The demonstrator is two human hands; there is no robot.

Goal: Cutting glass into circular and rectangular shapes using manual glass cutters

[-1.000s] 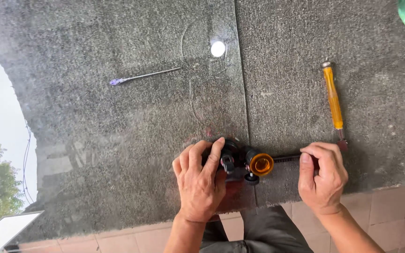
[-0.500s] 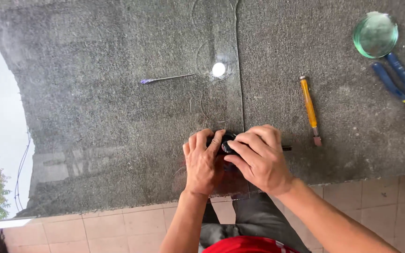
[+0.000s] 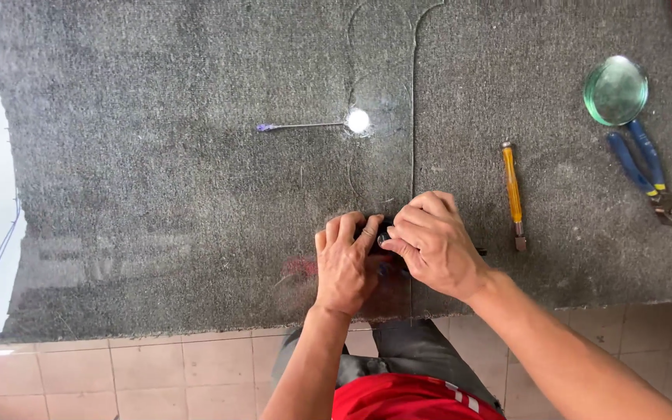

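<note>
Both my hands rest on a small black tool point(image 3: 383, 230) that sits on a glass sheet point(image 3: 157, 194) near the table's front edge. My left hand point(image 3: 344, 268) covers the tool's left side with its fingers over the top. My right hand point(image 3: 434, 243) grips the tool from the right, with the fingertips meeting the left hand's. A thin dark rod point(image 3: 480, 251) sticks out from under my right hand. Most of the tool is hidden. Curved scored lines point(image 3: 351, 167) run across the glass beyond my hands.
On the grey carpeted table point(image 3: 569, 257), to the right, lie a yellow-handled cutter point(image 3: 512, 187), blue-handled pliers point(image 3: 639, 167) and a round green glass disc point(image 3: 615, 90). A thin purple-tipped rod point(image 3: 297, 126) lies further back. A tiled floor point(image 3: 157, 373) runs below the table edge.
My right hand left the rod's right end and moved left onto the tool's body, covering its orange knob. My left hand stayed on the tool.
</note>
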